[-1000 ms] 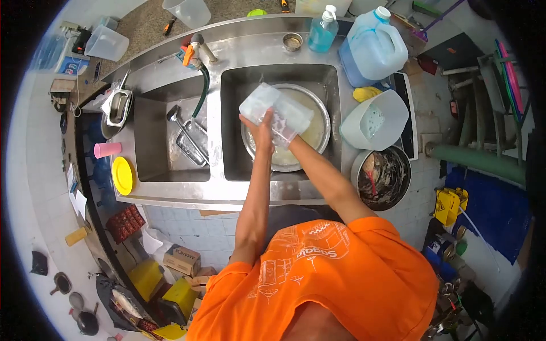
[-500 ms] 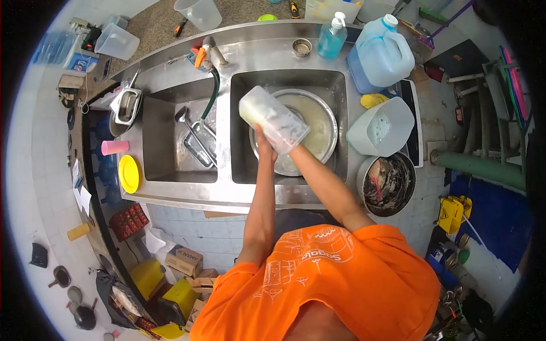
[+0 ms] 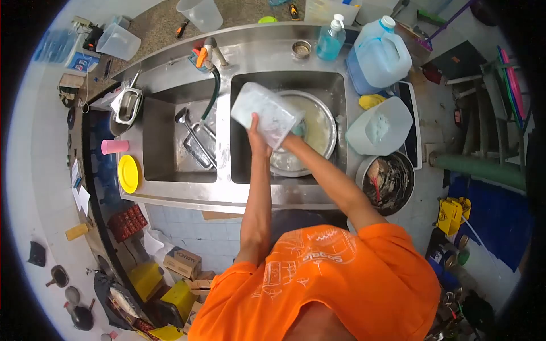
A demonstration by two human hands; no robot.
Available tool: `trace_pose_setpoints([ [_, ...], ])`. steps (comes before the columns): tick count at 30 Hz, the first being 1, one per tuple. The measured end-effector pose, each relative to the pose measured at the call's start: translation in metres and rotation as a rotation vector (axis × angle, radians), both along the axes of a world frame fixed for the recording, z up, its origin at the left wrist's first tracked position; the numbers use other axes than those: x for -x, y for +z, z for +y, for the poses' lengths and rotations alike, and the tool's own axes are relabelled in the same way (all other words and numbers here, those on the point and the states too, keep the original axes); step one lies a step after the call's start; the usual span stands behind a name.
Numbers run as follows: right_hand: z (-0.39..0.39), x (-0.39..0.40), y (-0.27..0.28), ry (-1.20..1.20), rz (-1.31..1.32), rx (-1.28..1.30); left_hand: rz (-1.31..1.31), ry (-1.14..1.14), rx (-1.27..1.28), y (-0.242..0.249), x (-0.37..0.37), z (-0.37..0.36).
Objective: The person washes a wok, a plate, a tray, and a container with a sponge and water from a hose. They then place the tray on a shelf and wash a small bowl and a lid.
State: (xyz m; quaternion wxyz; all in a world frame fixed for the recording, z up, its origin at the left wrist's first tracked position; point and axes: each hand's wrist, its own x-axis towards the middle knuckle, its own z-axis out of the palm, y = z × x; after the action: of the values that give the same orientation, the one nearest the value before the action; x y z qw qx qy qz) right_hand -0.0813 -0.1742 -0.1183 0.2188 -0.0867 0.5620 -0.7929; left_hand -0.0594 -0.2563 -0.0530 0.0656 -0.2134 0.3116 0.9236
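Note:
A translucent plastic container (image 3: 263, 108) is held tilted above the right sink basin (image 3: 242, 165), its open end toward the lower right. My left hand (image 3: 257, 139) grips its near side, thumb lying up along the wall. My right hand (image 3: 291, 141) is at the open end, its fingers hidden by the container. Something teal (image 3: 300, 128) shows beside that hand, too little of it to name. Beneath the container, a large round metal basin (image 3: 327, 113) of cloudy water sits in the sink.
The left sink basin (image 3: 156, 136) contains a ladle (image 3: 196, 133) and a metal tray (image 3: 196, 153). A faucet (image 3: 216, 51) with a green hose stands between the basins. On the right are a soap pump bottle (image 3: 330, 42), a blue-liquid jug (image 3: 375, 62), a plastic tub (image 3: 364, 133) and a dirty pot (image 3: 401, 193).
The container has turned, showing more of its broad side, and moved slightly left. My left hand has shifted a little left with it. The teal thing has come into sight.

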Motion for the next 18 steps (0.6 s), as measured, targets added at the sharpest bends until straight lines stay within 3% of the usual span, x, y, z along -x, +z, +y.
trace_pose_setpoints([
  [2,0.005,0.006,-0.048,0.022,-0.015,0.140,0.013,-0.014,-0.013,-0.002,-0.006,0.018],
  [4,-0.007,0.008,-0.097,-0.059,0.009,0.309,0.029,0.069,0.214,-0.019,-0.005,0.018],
  [5,-0.004,0.000,-0.068,-0.054,0.385,-0.280,0.054,0.025,0.071,-0.039,0.005,-0.004],
  [6,0.000,-0.011,-0.021,-0.046,0.758,-0.874,0.107,0.089,0.112,-0.016,0.011,-0.013],
  [7,0.006,-0.024,0.025,0.011,0.575,-0.936,0.085,0.098,0.186,0.005,0.009,-0.014],
  [8,0.004,-0.019,0.015,0.012,0.578,-0.933,0.069,0.103,0.258,0.017,0.009,-0.012],
  [10,0.008,0.002,-0.005,-0.107,0.511,-0.687,0.081,0.073,0.461,0.018,0.005,0.008],
  [11,0.014,0.003,-0.004,0.032,0.335,-0.727,0.065,0.021,0.436,0.017,-0.001,0.017],
  [12,0.013,0.000,-0.002,0.036,0.336,-0.727,0.028,0.045,0.349,0.017,-0.008,0.029],
  [14,0.000,-0.016,0.001,-0.007,0.349,-0.804,0.014,0.039,0.377,0.021,0.000,0.020],
  [16,0.003,-0.006,0.013,-0.016,0.389,-0.854,-0.086,0.015,0.246,0.032,0.009,0.001],
  [18,0.009,-0.009,0.036,0.005,0.527,-0.971,-0.119,0.011,0.202,0.013,0.010,-0.001],
])
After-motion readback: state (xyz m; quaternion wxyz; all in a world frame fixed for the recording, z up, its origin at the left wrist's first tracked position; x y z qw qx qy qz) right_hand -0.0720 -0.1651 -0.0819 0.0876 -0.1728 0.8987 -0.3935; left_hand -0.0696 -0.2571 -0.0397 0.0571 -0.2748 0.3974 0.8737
